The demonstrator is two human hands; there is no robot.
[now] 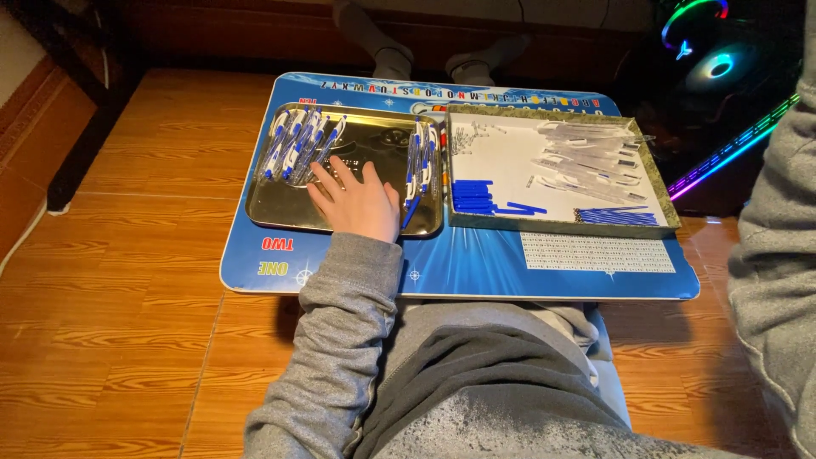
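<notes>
My left hand (pixel 357 200) lies palm down in a shiny metal tray (pixel 272 208), fingers spread toward a pile of blue-and-white pens (pixel 299 144) at the tray's far left. It holds nothing. A second row of blue-and-white pens (pixel 421 161) lies along the tray's right side, just right of my hand. My right hand is out of view; only its grey sleeve (pixel 778 255) shows at the right edge.
A white box tray (pixel 561 225) to the right holds clear pen barrels (pixel 586 157), blue caps (pixel 472 195), blue refills (pixel 616 217) and small springs (pixel 467 136). Both trays sit on a blue lap board (pixel 459 263) over a wooden floor. Socked feet (pixel 425 59) and a glowing computer fan (pixel 714 64) lie beyond.
</notes>
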